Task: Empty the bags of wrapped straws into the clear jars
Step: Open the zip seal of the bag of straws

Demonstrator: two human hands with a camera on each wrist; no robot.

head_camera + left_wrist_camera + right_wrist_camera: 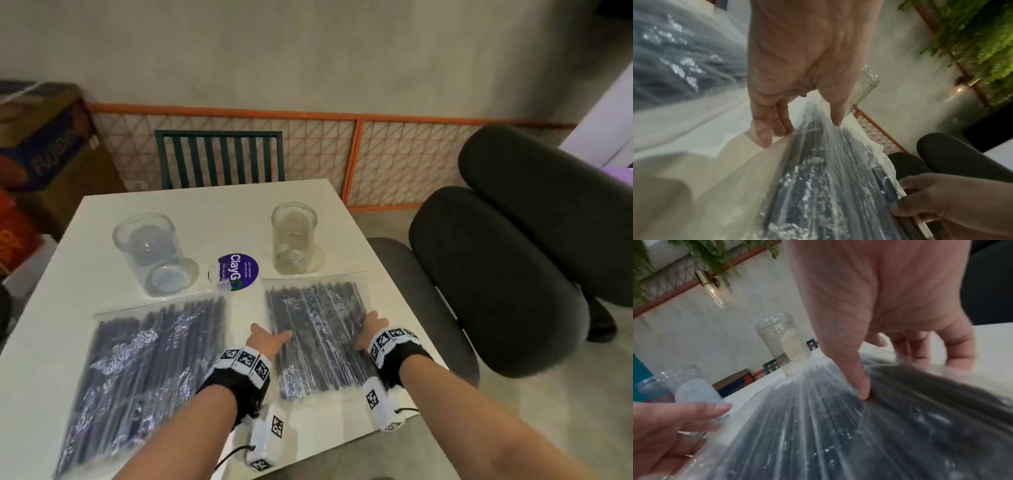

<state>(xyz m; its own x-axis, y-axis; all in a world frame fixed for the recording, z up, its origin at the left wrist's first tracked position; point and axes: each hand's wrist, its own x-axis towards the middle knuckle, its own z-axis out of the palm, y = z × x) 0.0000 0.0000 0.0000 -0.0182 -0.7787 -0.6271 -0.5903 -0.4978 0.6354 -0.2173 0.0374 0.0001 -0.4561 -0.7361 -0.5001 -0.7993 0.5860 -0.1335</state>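
Two clear bags of dark wrapped straws lie flat on the white table (205,212). My left hand (274,334) grips the left edge of the right bag (318,329), with the thumb on top and the fingers (766,129) at its edge. At the bag's right edge is my right hand (371,325): the thumb (863,386) presses on top and the fingers curl round the side. The left bag (147,363) lies untouched. Behind the bags stand two empty clear jars, a wide one (150,253) and a narrower one (294,236).
A round purple sticker (239,272) lies between the jars. A black padded chair (513,274) stands close to the table's right edge. A teal slatted chair (219,161) is at the far side, and cardboard boxes (41,144) are stacked on the left.
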